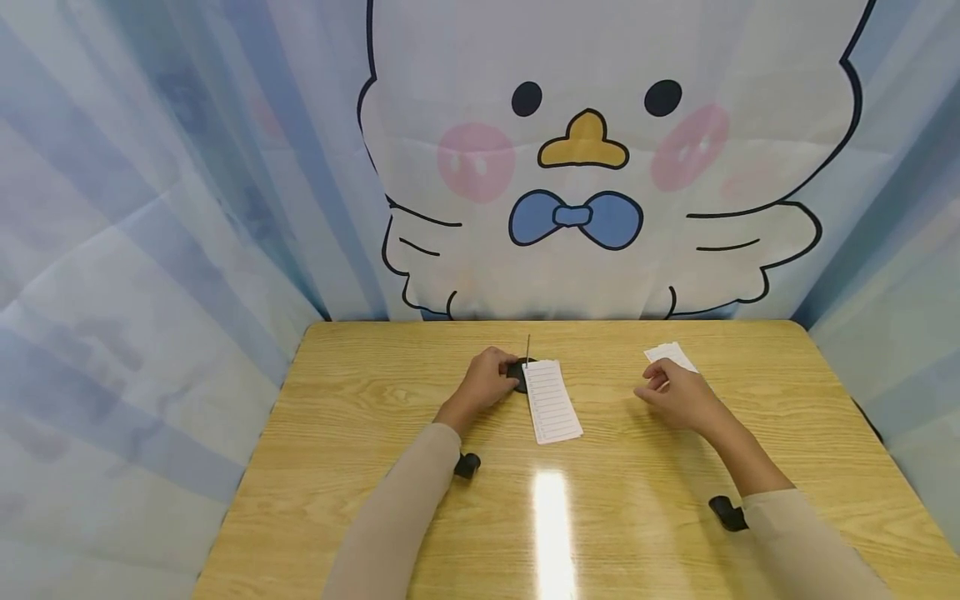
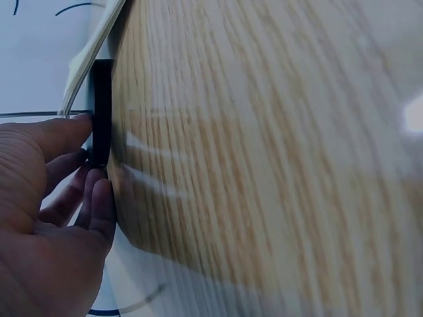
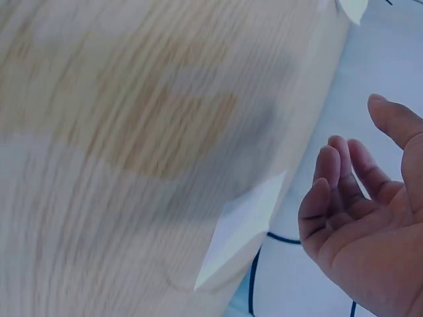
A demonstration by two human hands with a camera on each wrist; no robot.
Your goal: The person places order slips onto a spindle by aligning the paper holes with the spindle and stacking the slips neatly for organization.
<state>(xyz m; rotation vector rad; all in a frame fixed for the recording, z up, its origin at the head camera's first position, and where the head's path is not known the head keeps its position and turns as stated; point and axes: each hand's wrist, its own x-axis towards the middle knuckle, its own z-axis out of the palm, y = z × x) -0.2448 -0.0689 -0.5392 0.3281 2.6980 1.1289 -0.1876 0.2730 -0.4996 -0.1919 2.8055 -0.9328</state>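
A receipt spike stands on the table, with a black round base (image 2: 102, 112) and a thin upright metal rod (image 1: 528, 347). Lined white paper slips (image 1: 552, 402) are stuck on the rod and slant down toward the near side. My left hand (image 1: 486, 380) grips the base at its left edge, thumb on top and fingertips at the rim. On the right, my right hand (image 1: 678, 393) hovers with loosely bent fingers and holds nothing, as the right wrist view shows. Just behind it lies a small stack of white slips (image 1: 672, 355), partly hidden by the hand in the head view.
The wooden table (image 1: 360, 467) ends at a curtain (image 1: 570, 283) printed with a cartoon bird. More curtain hangs on the left and right sides. Black wrist cameras (image 1: 727, 513) stick out from both sleeves close over the tabletop. A bright light reflection lies at the front.
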